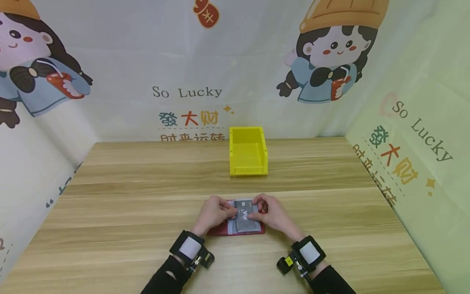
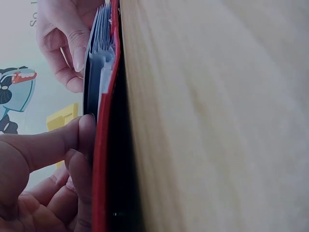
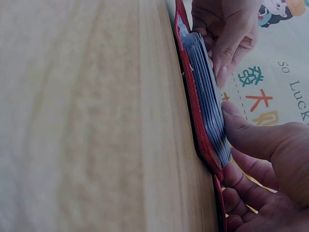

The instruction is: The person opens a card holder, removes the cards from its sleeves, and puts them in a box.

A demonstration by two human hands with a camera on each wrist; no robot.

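Left grip (image 1: 216,213): person's bare left hand; thumb and forefinger drawn together, pinching the left edge of the grey card, other fingers curled.
Right grip (image 1: 273,212): bare right hand; thumb laid on the card's right part, forefinger bent to its far right corner, card edge held between thumb and fingers.
Grey card (image 1: 243,224): between both hands, flat over the pocket stack, white "VIP" lettering running sideways; both hands in contact.
Clear pockets (image 3: 210,104): layered leaves, many in number, stacked beneath the card; exact count cannot be told.
Red cover (image 1: 219,230): open under the pockets, lying on the surface, extending left beyond the stack below the left hand.
Wrist units: black, with pale square tops, one on the left wrist (image 1: 190,248), one on the right wrist (image 1: 309,250).
Cuffs: black fabric on both forearms (image 1: 167,277).
Yellow bin (image 1: 249,170): upright at the far edge of the surface, beyond the card and well apart from the hands, low side facing near.
Surface (image 1: 110,208): light wood grain.
Backdrop (image 1: 121,61): pale sheet, far, left and right; cartoon figures and "So Lucky" print.
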